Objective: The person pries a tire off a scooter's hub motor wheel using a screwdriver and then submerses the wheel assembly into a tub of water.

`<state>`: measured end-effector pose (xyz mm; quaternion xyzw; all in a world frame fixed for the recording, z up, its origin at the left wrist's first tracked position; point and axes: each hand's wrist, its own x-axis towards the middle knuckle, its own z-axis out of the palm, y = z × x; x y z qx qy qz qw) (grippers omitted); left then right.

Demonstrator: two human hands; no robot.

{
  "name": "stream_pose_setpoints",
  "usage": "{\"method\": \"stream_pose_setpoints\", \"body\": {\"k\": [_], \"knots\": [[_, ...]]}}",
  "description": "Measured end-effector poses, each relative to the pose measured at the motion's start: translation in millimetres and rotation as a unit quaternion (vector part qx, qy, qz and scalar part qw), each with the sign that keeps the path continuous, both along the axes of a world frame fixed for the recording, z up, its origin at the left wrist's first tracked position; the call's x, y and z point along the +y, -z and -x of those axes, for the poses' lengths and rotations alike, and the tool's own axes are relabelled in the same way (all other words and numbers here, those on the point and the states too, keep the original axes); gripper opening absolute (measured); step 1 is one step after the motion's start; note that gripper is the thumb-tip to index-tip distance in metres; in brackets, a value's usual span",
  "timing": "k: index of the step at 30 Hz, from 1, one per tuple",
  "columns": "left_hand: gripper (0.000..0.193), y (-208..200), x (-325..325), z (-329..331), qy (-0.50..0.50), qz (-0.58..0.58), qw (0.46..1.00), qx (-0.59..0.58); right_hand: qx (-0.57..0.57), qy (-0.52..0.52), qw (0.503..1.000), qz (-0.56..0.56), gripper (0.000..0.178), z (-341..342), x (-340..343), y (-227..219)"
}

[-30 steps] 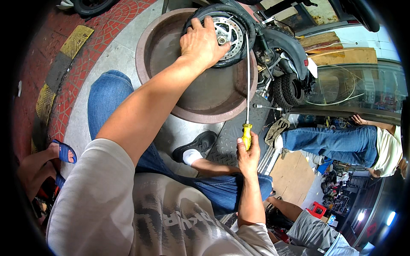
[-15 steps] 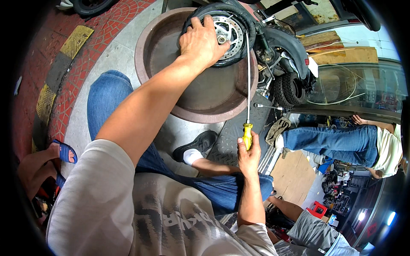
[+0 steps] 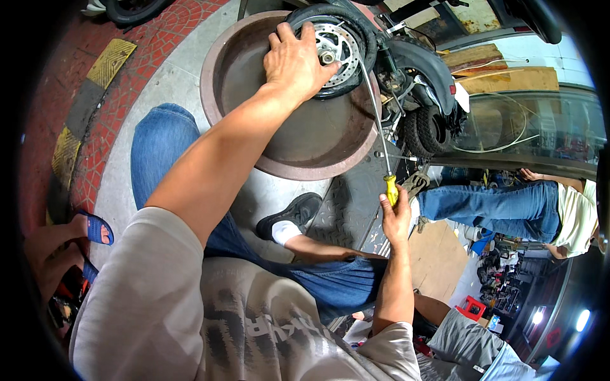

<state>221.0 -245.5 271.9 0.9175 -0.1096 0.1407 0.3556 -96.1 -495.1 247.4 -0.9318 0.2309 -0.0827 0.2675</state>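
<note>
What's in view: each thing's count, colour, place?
basin: 1, brown, upper centre
wheel: 1, black and silver, over basin
tool: 1, yellow-handled, across basin's right rim
bike: 1, grey and black, right of wheel
loose tyres: 2, black, beside bike
second wheel: 1, black, top left
planks: several, brown, upper right
board: 1, tan, lower right
stool: 1, red, lower right
mat: 1, dark grey, centre
kerb: 1, yellow and grey, left
other people: 3, blue jeans right, grey shorts lower right, blue sandals left
small clutter: uncountable, mixed, right
own shoe: 1, black, centre
own legs: 2, blue-clad, lower centre
left hand: 1, bare, on wheel
right hand: 1, bare, around tool handle
</note>
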Motion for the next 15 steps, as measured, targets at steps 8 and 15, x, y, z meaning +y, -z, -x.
{"method": "stream_pose_setpoints", "body": {"k": [8, 15], "knots": [[0.092, -3, 7, 3, -0.003, -0.001, 0.998, 0.063, -0.002, 0.073, 0.93, -0.36, 0.032, 33, 5, -63], [0.091, -7, 12, 5, -0.004, -0.043, 0.997, 0.067, 0.021, 0.146, 0.877, -0.458, 0.038, 32, 22, -112]]}}
